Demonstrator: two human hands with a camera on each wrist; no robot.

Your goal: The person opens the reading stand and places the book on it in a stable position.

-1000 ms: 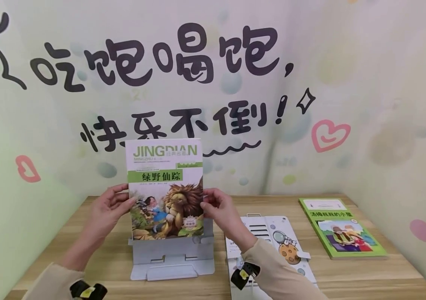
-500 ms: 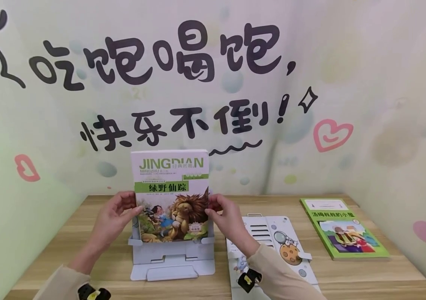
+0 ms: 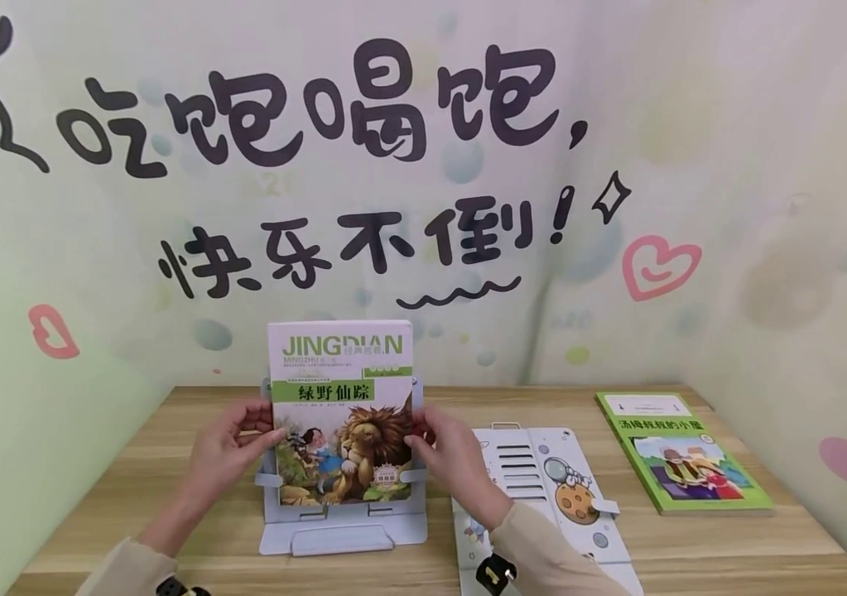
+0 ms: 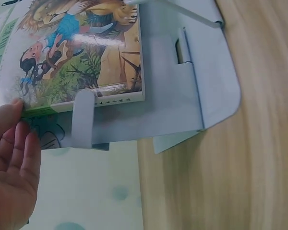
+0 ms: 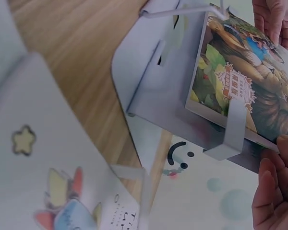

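A white and green storybook (image 3: 341, 414) with a girl and a lion on its cover stands nearly upright against a pale metal book stand (image 3: 344, 523). My left hand (image 3: 228, 447) pinches its left edge, thumb on the cover. On the opposite edge, my right hand (image 3: 455, 459) pinches it the same way. In the left wrist view, a flat page clip (image 4: 83, 120) of the stand overlaps the book's side edge. The other page clip (image 5: 234, 127) crosses the cover in the right wrist view. Behind the book, the stand's backrest is mostly hidden.
A second book stand (image 3: 542, 488), white with an astronaut print, lies on the wooden table (image 3: 192, 546) beside my right forearm, which covers part of it. Farther right lies a green storybook (image 3: 684, 451). A printed wall (image 3: 766, 248) rises behind the table.
Both hands have lowered the storybook and shifted it slightly right. Its bottom edge now sits lower on the stand, between the page clips. The other stand and the green storybook stay put.
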